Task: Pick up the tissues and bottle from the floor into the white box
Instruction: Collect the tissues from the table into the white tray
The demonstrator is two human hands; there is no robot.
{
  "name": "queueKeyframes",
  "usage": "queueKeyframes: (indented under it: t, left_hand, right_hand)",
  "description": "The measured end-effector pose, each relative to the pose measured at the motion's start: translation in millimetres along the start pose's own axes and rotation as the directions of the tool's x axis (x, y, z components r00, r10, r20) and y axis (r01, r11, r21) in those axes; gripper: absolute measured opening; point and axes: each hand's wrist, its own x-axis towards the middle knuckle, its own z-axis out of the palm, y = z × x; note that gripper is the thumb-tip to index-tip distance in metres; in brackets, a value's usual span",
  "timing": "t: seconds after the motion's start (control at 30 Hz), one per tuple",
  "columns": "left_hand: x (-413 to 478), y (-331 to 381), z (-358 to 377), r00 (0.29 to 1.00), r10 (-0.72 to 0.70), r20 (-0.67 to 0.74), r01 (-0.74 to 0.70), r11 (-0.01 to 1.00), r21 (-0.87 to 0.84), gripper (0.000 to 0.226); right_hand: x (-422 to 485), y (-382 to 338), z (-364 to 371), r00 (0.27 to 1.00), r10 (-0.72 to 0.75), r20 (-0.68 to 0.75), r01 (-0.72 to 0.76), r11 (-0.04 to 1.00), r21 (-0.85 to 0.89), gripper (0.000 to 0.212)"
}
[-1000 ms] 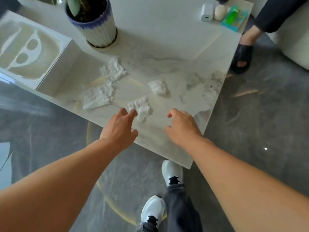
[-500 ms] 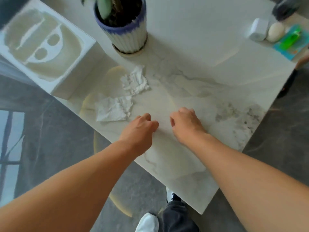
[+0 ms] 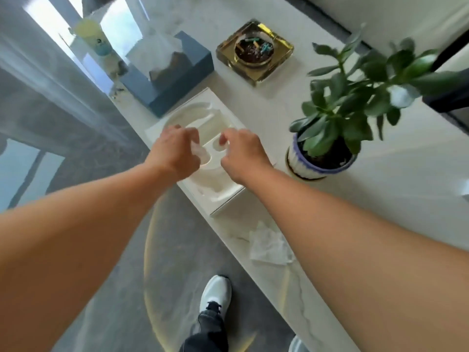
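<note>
The white box with a moulded insert sits at the edge of the marble table. Both my hands hover over it. My left hand is closed on a crumpled white tissue that shows at its fingertips. My right hand has its fingers curled in a pinch; the tissue it holds is almost hidden. Another crumpled tissue lies on the table near the edge, partly under my right forearm. A blurred pale yellow bottle with a teal label is at the far left, beyond the table.
A blue tissue box stands just behind the white box, and a gold ashtray is further back. A potted plant stands to the right of the box. My white shoe is on the grey floor below.
Both hands closed on the two nearest tissues and moved left to above the white box. The view swung left with them, showing the tissue box, ashtray and bottle.
</note>
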Motion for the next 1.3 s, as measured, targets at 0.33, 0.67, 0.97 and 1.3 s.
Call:
queueKeyframes:
  t: [0.33,0.67,0.97,1.3]
  left_hand:
    - [-50,-10,36,0.989,0.125,0.082,-0.112,0.983,-0.148,0.066]
    - [-107,49,170,0.843,0.384,0.378,-0.371,0.922,-0.109,0.064]
    - [-116,50,157,0.935,0.256,0.245,-0.252,0.967,-0.046,0.008]
    - [-6,19,7,0.960,-0.220,-0.172,0.177,0.956,-0.234,0.025]
  right_hand:
    - [-73,84,-10,0.857,0.514,0.039,-0.487,0.832,-0.264,0.037]
    - [-94,186,25,0.893,0.445,0.072,-0.419,0.879,-0.228,0.049]
    - [-104,158,26,0.952,0.286,0.106,-0.260,0.943,-0.206,0.017]
    - [-5,12,-14,0.996,0.092,-0.003,-0.092,0.996,-0.018,0.018]
